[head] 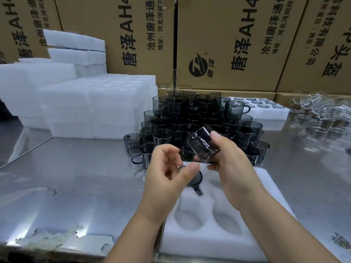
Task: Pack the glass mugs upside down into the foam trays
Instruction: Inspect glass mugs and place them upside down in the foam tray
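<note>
A white foam tray (269,221) with round pockets lies on the steel table in front of me. One smoky glass mug (195,180) sits upside down in a far pocket, its handle pointing toward me. My right hand (233,166) grips a second smoky mug (201,144), tilted in the air above the tray's far edge. My left hand (167,168) hovers beside it with fingers loosely curled and holds nothing. Behind them stands a stacked pile of dark glass mugs (199,118).
Stacks of white foam trays (95,107) fill the left back of the table. A filled tray (266,109) lies behind the pile, clear glass mugs (321,111) at the right. Cardboard cartons (228,44) wall off the back. The table edge (57,249) runs along the bottom left.
</note>
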